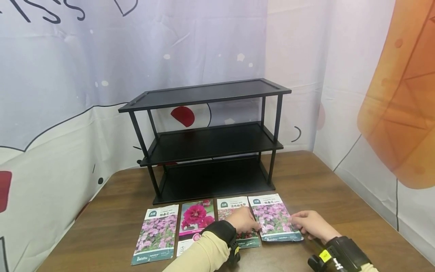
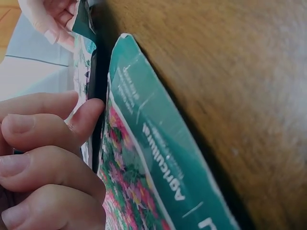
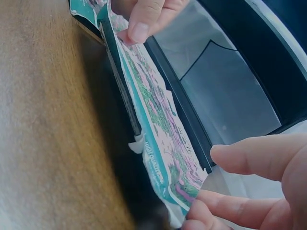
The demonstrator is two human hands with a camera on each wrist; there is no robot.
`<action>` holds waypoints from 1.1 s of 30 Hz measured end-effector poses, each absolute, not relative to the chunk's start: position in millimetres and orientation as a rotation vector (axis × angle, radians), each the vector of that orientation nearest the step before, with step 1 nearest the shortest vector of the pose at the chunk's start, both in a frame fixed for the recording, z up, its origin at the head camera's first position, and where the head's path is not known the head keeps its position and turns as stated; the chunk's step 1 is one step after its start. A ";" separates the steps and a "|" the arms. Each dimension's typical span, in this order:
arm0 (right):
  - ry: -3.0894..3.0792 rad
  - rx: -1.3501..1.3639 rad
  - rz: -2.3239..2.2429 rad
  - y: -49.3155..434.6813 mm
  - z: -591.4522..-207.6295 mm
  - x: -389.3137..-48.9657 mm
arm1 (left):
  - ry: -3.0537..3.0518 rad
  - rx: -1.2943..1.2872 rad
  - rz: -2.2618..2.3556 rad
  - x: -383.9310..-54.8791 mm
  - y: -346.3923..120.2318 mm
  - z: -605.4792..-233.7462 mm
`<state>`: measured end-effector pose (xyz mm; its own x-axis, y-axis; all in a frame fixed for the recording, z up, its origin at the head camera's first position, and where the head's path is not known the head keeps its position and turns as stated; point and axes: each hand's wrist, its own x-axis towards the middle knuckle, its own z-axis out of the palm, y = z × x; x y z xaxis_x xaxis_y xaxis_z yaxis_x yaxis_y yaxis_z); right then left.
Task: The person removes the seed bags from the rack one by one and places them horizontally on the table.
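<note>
Several flower seed packets lie in a row on the wooden table. At the right end is a pink-flowered seed packet (image 1: 273,217), its near edge slightly off the tabletop in the right wrist view. My left hand (image 1: 242,220) pinches its left edge between thumb and a finger, reaching across a neighbouring seed packet (image 1: 249,243) and partly covering it. My right hand (image 1: 314,224) holds the same packet's right edge at the fingertips, while one digit (image 3: 249,155) stays apart from it. Leftward lie a magenta-flowered packet (image 1: 195,217) and another pink-flowered packet (image 1: 155,234).
Just behind the packets stands a black three-tier shelf (image 1: 204,94). Printed cloth (image 1: 190,49) hangs around the back and sides. Brown tabletop (image 1: 340,196) stretches to the right of the shelf, and more lies on the left.
</note>
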<state>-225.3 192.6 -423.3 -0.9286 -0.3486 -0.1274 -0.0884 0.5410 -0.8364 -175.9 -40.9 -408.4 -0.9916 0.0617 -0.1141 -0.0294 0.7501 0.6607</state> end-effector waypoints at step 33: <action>2.459 -0.425 -1.356 181.9 -409.4 -236.0 | 2.808 0.074 1.195 -178.3 -58.3 -402.7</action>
<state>-236.0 181.9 -409.4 -0.9111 -0.3952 -0.1172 -0.1119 0.5108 -0.8524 -178.3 -58.3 -402.7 -0.9949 0.0794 -0.0628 0.0098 0.6930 0.7208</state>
